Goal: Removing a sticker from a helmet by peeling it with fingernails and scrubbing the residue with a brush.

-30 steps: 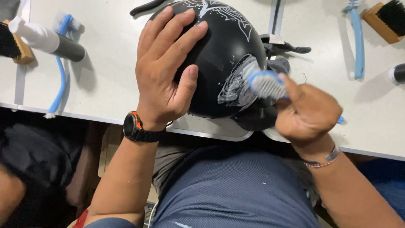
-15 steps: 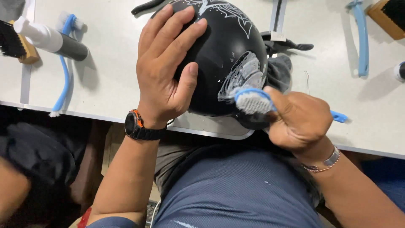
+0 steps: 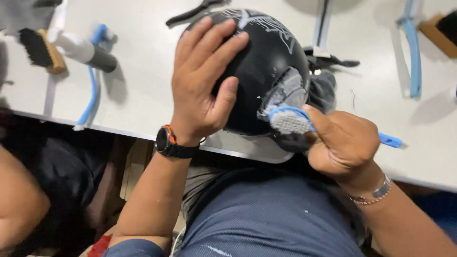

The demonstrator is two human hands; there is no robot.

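A black helmet [image 3: 266,71] with white line art rests on the edge of a white table [image 3: 143,90]. My left hand [image 3: 202,83] lies spread flat over its left side, fingers apart, pressing on the shell; a black watch sits on that wrist. My right hand [image 3: 345,145] is closed around a blue-handled brush [image 3: 290,120], whose white bristles touch a greyish smeared patch low on the helmet's right side. The blue handle end [image 3: 391,141] sticks out past my fist.
On the table's left lie a wooden brush with black bristles [image 3: 40,47], a white and black tube [image 3: 85,50] and a blue brush [image 3: 93,90]. Another blue brush [image 3: 413,52] and a wooden brush [image 3: 440,33] lie at the right. Another person's arm [image 3: 19,200] shows at lower left.
My right hand has moved the brush down and left across the helmet's side, from the upper right of the smeared patch to its lower edge. The left hand has stayed put.
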